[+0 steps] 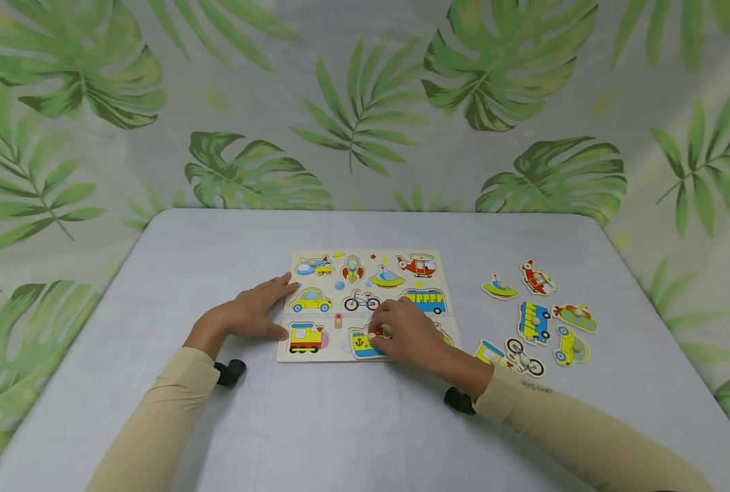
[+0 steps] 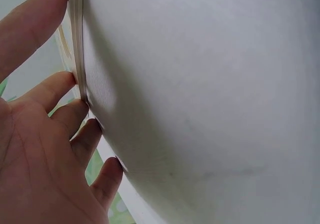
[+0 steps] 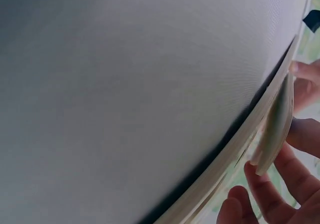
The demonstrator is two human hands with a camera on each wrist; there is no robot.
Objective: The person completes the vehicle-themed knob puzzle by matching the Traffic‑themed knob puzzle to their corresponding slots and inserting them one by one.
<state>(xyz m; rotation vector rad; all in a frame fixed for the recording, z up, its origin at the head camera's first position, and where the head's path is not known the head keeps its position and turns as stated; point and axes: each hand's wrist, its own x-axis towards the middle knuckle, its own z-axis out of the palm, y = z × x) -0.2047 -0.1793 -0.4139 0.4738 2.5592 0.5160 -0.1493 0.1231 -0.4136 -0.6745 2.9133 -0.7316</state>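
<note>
A wooden puzzle board printed with vehicles lies on the table. My left hand rests at its left edge, fingers spread; in the left wrist view the fingertips touch the board's side. Over the bottom row, my right hand pinches a yellow and green boat puzzle piece with an anchor on it. The right wrist view shows this piece tilted between the fingers, close to the board edge. The hand hides part of the piece and of the board's lower right.
Several loose pieces lie right of the board: a flying saucer, a helicopter, a bus, a car, a bicycle, and a train partly behind the right forearm. A leaf-patterned curtain hangs behind the table.
</note>
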